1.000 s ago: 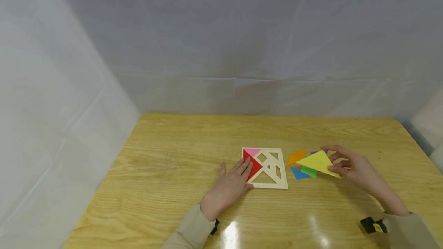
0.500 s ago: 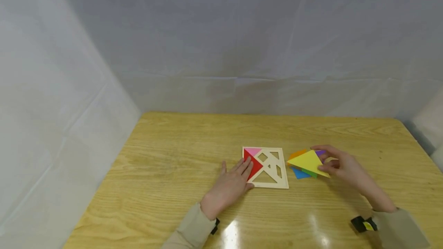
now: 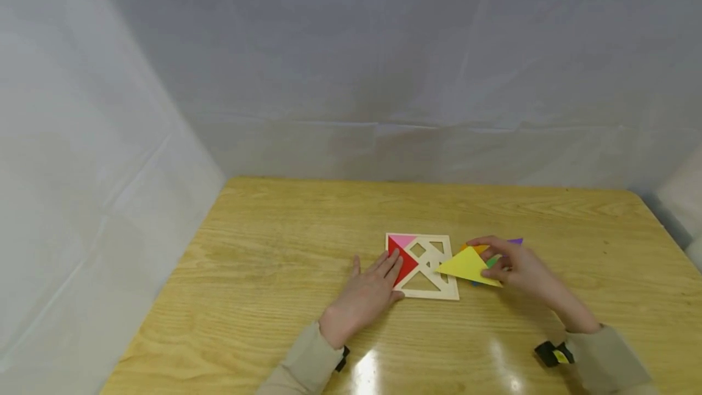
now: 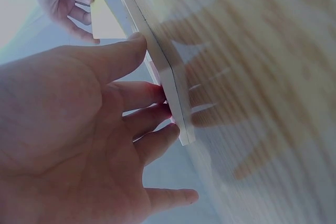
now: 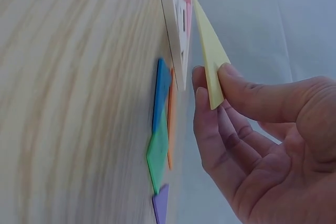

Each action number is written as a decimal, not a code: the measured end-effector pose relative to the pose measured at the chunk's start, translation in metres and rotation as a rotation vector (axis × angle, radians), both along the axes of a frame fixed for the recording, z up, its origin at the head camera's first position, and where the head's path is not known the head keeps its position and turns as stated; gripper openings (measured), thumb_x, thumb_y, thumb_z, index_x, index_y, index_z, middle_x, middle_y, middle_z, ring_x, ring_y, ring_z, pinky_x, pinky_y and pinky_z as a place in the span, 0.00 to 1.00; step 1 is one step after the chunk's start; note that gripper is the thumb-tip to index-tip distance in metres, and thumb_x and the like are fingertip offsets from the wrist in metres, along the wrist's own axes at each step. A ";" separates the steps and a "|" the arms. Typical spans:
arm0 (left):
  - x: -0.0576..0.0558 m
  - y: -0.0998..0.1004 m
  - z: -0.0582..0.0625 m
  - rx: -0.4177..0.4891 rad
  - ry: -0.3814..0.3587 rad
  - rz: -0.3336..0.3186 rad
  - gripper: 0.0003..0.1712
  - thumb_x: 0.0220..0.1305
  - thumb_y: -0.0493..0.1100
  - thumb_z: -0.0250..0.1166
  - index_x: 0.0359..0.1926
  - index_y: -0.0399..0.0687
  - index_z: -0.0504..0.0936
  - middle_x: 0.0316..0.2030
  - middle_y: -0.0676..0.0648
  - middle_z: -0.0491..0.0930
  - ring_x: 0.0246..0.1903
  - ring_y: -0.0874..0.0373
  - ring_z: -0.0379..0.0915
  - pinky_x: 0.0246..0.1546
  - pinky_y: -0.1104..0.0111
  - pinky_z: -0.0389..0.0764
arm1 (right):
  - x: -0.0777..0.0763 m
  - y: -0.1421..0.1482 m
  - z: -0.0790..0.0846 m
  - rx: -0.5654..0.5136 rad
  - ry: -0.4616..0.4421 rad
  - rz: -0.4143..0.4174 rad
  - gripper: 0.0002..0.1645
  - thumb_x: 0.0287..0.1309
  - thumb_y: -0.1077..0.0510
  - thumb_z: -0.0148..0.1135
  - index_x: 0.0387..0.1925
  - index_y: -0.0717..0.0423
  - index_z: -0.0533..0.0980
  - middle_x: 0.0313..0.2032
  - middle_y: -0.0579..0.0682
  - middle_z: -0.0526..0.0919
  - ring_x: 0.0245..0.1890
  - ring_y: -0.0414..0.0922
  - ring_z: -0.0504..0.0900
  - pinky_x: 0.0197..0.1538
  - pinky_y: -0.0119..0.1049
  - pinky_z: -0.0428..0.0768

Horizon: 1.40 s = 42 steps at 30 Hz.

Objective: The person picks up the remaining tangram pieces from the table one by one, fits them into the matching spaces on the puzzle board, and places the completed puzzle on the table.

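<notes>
A pale wooden tangram tray (image 3: 453,290) lies on the table, with a red triangle (image 3: 407,268) and a pink triangle (image 3: 402,241) set in its left side. My left hand (image 3: 366,294) rests on the tray's left edge, its straight fingertips on the red triangle. Between thumb and fingers, my right hand (image 3: 518,270) pinches a yellow triangle (image 3: 466,265) by its right end. That triangle is held above the table, and its left tip overlaps the tray's right edge in the head view. Several cut-out slots on the tray show bare wood beneath.
Right of the tray lie loose pieces, partly covered by my right hand in the head view: a blue piece (image 5: 161,93), a green piece (image 5: 158,156), an orange piece (image 5: 170,124) and a purple piece (image 5: 161,205). White sheeting (image 3: 351,78) encloses the wooden table (image 3: 274,249).
My right hand has carried the yellow triangle leftward, from over the loose pieces to the tray's right edge. The left hand has stayed on the tray.
</notes>
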State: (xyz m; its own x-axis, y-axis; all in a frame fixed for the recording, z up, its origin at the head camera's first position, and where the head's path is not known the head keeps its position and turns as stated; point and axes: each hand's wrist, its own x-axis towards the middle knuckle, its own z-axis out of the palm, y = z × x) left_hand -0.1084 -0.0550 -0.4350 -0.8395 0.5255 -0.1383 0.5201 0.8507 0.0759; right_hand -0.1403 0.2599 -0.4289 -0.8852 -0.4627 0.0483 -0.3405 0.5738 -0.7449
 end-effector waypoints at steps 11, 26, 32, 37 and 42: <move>0.002 0.001 0.004 0.003 -0.014 0.011 0.37 0.76 0.58 0.53 0.78 0.47 0.61 0.78 0.50 0.54 0.77 0.55 0.51 0.71 0.39 0.56 | 0.001 -0.029 -0.003 -0.033 -0.100 0.050 0.30 0.60 0.72 0.66 0.64 0.61 0.73 0.45 0.60 0.79 0.38 0.48 0.86 0.25 0.31 0.76; 0.001 0.001 0.002 0.010 -0.014 0.013 0.36 0.77 0.58 0.52 0.78 0.47 0.60 0.79 0.50 0.53 0.77 0.55 0.50 0.71 0.39 0.56 | 0.002 -0.040 -0.003 0.043 -0.041 0.101 0.29 0.60 0.71 0.67 0.63 0.57 0.74 0.43 0.55 0.81 0.31 0.40 0.85 0.25 0.30 0.75; 0.001 0.001 0.003 0.009 -0.016 0.013 0.36 0.77 0.58 0.52 0.78 0.47 0.61 0.79 0.50 0.54 0.77 0.55 0.51 0.71 0.38 0.56 | 0.000 -0.043 -0.003 0.052 -0.016 0.098 0.29 0.60 0.71 0.67 0.63 0.56 0.74 0.43 0.55 0.82 0.31 0.40 0.84 0.25 0.28 0.75; 0.001 0.002 0.003 0.014 -0.019 0.019 0.36 0.77 0.58 0.52 0.78 0.47 0.61 0.78 0.50 0.54 0.77 0.55 0.51 0.71 0.39 0.56 | 0.000 -0.047 -0.004 0.067 0.025 0.120 0.28 0.58 0.70 0.69 0.61 0.58 0.76 0.41 0.53 0.84 0.35 0.41 0.85 0.34 0.30 0.82; 0.001 0.002 0.003 0.009 -0.024 0.019 0.36 0.77 0.58 0.52 0.78 0.47 0.61 0.79 0.50 0.54 0.77 0.55 0.51 0.71 0.39 0.56 | -0.001 -0.053 -0.003 0.071 0.016 0.127 0.28 0.58 0.68 0.70 0.61 0.59 0.77 0.39 0.51 0.83 0.31 0.37 0.83 0.32 0.30 0.80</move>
